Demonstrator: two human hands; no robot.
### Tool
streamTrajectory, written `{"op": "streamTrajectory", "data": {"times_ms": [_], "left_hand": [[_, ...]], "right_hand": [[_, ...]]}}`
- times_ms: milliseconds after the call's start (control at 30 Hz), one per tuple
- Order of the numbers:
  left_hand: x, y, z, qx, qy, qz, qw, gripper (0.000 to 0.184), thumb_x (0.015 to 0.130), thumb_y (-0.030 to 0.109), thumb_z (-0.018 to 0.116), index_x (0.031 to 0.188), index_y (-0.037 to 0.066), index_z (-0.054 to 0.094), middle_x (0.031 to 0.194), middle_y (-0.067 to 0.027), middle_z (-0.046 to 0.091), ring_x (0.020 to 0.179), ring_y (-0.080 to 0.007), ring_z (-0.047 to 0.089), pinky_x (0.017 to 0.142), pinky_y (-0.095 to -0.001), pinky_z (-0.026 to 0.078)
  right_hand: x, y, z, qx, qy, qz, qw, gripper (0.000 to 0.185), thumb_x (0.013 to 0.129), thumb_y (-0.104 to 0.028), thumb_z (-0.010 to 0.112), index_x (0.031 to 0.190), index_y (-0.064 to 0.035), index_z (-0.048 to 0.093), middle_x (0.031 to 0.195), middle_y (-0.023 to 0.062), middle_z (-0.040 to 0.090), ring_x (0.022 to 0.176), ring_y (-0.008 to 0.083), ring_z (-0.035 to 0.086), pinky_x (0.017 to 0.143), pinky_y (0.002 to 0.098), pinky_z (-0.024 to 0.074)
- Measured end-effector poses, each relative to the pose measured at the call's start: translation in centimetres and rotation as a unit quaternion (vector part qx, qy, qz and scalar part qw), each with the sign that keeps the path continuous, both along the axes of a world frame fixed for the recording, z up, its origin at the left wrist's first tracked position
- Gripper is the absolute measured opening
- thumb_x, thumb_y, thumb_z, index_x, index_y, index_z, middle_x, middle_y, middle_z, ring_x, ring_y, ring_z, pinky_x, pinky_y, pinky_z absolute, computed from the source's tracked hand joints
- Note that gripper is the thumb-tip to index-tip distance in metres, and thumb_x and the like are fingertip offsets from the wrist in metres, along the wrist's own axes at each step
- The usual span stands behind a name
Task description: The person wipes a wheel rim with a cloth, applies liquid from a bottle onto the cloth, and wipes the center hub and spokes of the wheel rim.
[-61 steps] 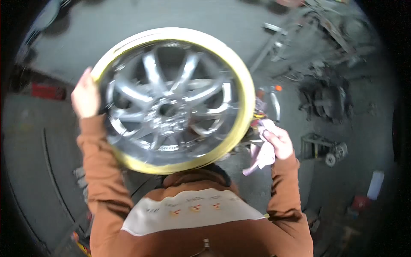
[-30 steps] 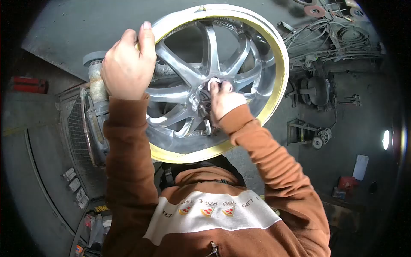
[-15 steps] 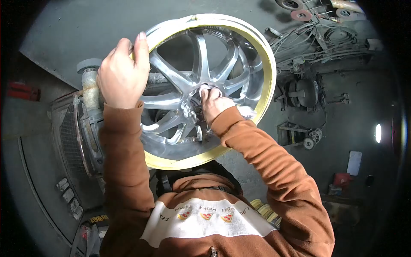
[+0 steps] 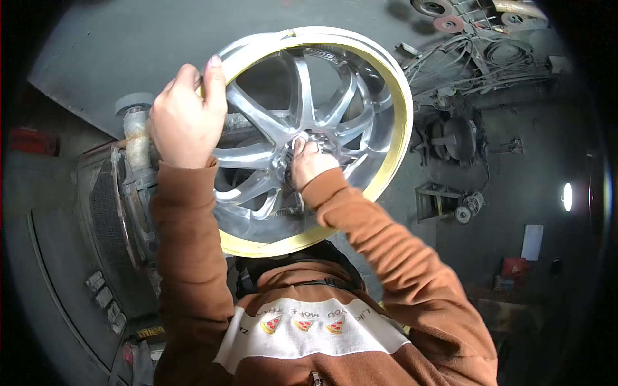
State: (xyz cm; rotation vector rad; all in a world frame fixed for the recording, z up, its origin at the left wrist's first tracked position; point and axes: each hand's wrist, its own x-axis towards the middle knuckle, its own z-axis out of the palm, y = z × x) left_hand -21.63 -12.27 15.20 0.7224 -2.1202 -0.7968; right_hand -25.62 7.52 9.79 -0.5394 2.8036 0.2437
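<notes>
A shiny metal wheel rim [image 4: 257, 116] with several spokes stands tilted in front of me, a yellow band [image 4: 394, 161] running round its edge. My left hand [image 4: 188, 116] is closed round the upper left of that edge, thumb up. At the hub, my right hand [image 4: 311, 162] presses its closed fingers against the metal with a pale cloth [image 4: 300, 137] bunched under them. Most of the cloth is hidden by the fingers, and part of the hub lies behind the hand.
Left of the wheel is a machine with a pipe-like post [image 4: 136, 138] and a mesh guard [image 4: 106, 206]. Coiled cables [image 4: 476, 64] and discs [image 4: 449, 24] lie at the upper right. A small wheeled stand [image 4: 444, 201] is on the floor to the right.
My right hand has shifted slightly left and down across the hub with the cloth. My left hand keeps its hold on the edge, and the wheel sits almost the same.
</notes>
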Motion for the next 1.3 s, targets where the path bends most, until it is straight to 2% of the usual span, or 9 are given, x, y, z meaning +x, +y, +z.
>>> {"op": "streamTrajectory", "data": {"times_ms": [133, 200, 233, 533, 633, 767, 867, 1000, 1300], "left_hand": [[-0.2, -0.1, -0.2, -0.033, 0.009, 0.004, 0.999, 0.041, 0.088, 0.036, 0.055, 0.065, 0.001, 0.054, 0.063, -0.02, 0.058, 0.059, -0.0393, 0.058, 0.054, -0.0441, 0.044], [-0.5, -0.1, -0.2, -0.047, 0.015, 0.006, 0.999, 0.039, 0.087, 0.034, 0.057, 0.064, 0.002, 0.054, 0.062, -0.0181, 0.06, 0.057, -0.0374, 0.059, 0.052, -0.0433, 0.046], [-0.5, -0.1, -0.2, -0.038, 0.015, 0.002, 0.999, 0.04, 0.087, 0.034, 0.057, 0.064, 0.002, 0.055, 0.062, -0.0182, 0.06, 0.058, -0.0375, 0.059, 0.052, -0.0434, 0.046], [-0.3, -0.2, -0.2, -0.042, -0.012, 0.01, 0.999, 0.043, 0.087, 0.039, 0.055, 0.066, 0.002, 0.057, 0.065, -0.019, 0.061, 0.062, -0.039, 0.061, 0.056, -0.0448, 0.047], [-0.1, 0.0, -0.4, -0.027, -0.018, 0.017, 0.999, 0.043, 0.088, 0.04, 0.054, 0.067, 0.002, 0.058, 0.066, -0.0188, 0.062, 0.063, -0.0387, 0.062, 0.057, -0.0448, 0.048], [0.0, -0.3, -0.3, -0.039, -0.023, 0.008, 0.999, 0.043, 0.088, 0.041, 0.053, 0.07, 0.003, 0.059, 0.068, -0.0183, 0.063, 0.065, -0.0382, 0.062, 0.058, -0.0446, 0.049], [-0.2, 0.0, -0.4, -0.052, -0.032, 0.019, 0.998, 0.042, 0.088, 0.041, 0.052, 0.071, 0.003, 0.058, 0.069, -0.0178, 0.063, 0.065, -0.0381, 0.062, 0.057, -0.0448, 0.048], [-0.3, 0.2, -0.5, -0.071, -0.016, 0.027, 0.997, 0.041, 0.088, 0.039, 0.052, 0.069, 0.004, 0.057, 0.068, -0.0169, 0.063, 0.063, -0.0379, 0.061, 0.056, -0.0449, 0.048], [-0.1, 0.1, -0.1, -0.019, -0.012, 0.006, 1.0, 0.041, 0.088, 0.039, 0.054, 0.068, 0.002, 0.055, 0.067, -0.0202, 0.06, 0.065, -0.041, 0.059, 0.057, -0.0473, 0.045]], "right_hand": [[1.2, 1.0, -1.5, 0.024, 0.121, 0.131, 0.984, 0.024, 0.095, -0.021, 0.039, 0.097, 0.0014, 0.047, 0.085, 0.0211, 0.057, 0.063, 0.0314, 0.064, 0.053, 0.0409, 0.0519], [-0.7, 1.6, -1.6, -0.057, 0.107, 0.044, 0.992, 0.023, 0.094, -0.021, 0.041, 0.097, 0.0006, 0.047, 0.083, 0.0189, 0.056, 0.058, 0.0294, 0.063, 0.051, 0.0405, 0.0517], [-1.4, 2.6, -1.4, 0.002, 0.135, 0.191, 0.972, 0.023, 0.092, -0.022, 0.046, 0.097, 0.0004, 0.047, 0.087, 0.0195, 0.057, 0.06, 0.0313, 0.063, 0.051, 0.0411, 0.0518], [-0.5, 0.8, 0.3, 0.076, 0.004, 0.106, 0.991, 0.049, 0.089, -0.023, 0.048, 0.127, 0.0061, 0.037, 0.101, 0.024, 0.056, 0.081, 0.034, 0.065, 0.069, 0.0409, 0.053], [-0.9, 1.1, -0.8, 0.027, -0.014, 0.04, 0.999, 0.038, 0.098, -0.021, 0.031, 0.123, 0.0057, 0.04, 0.106, 0.0242, 0.058, 0.083, 0.0338, 0.065, 0.07, 0.0416, 0.0528], [0.2, 1.4, 1.7, -0.127, -0.121, 0.004, 0.985, 0.059, 0.079, -0.022, 0.059, 0.126, 0.0054, 0.036, 0.113, 0.0262, 0.055, 0.096, 0.0389, 0.06, 0.083, 0.0456, 0.0485], [3.4, 2.9, 2.4, -0.047, -0.1, 0.043, 0.993, 0.071, 0.071, -0.025, 0.066, 0.129, 0.0027, 0.035, 0.114, 0.0233, 0.052, 0.09, 0.0398, 0.063, 0.08, 0.0465, 0.0506], [2.8, 3.1, 2.4, -0.046, -0.014, 0.096, 0.994, 0.078, 0.064, -0.022, 0.073, 0.127, 0.0043, 0.036, 0.106, 0.0215, 0.053, 0.079, 0.0377, 0.063, 0.068, 0.0408, 0.0539], [-0.6, 1.5, 0.6, 0.056, -0.009, 0.113, 0.992, 0.068, 0.07, -0.023, 0.07, 0.126, -0.0015, 0.038, 0.103, 0.0203, 0.056, 0.085, 0.0329, 0.065, 0.069, 0.0387, 0.0541]]}}
